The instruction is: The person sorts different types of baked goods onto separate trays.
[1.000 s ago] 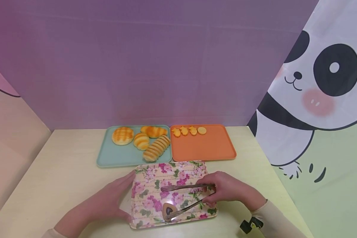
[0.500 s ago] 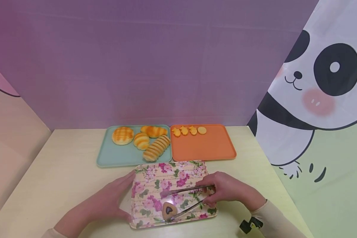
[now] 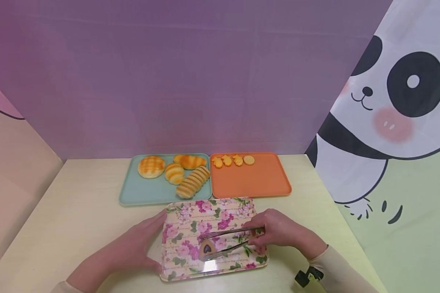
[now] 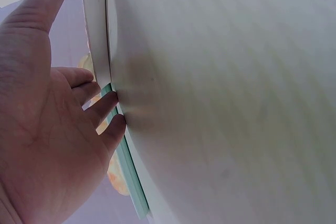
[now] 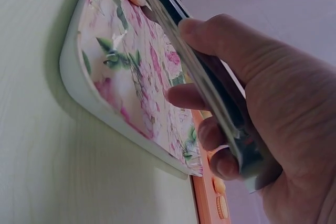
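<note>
My right hand grips metal tongs over the right side of a floral tray; the right wrist view shows the thumb and fingers on the tongs' handle. Between the tong tips, on the tray's lower left part, is a light brown biscuit with a dark heart in its middle. The near tip overlaps the biscuit's near edge, while the far tip lies just beyond it. My left hand is spread along the tray's left edge, fingertips and thumb at the rim.
Behind the floral tray stand a blue-green tray with several breads and an orange tray with several small biscuits along its back. The two trays sit side by side, close to the floral one. A purple wall rises behind the table.
The tong arms have drawn closer together around the heart biscuit. It has slid slightly away from the person on the floral tray. My left hand has stayed in place.
</note>
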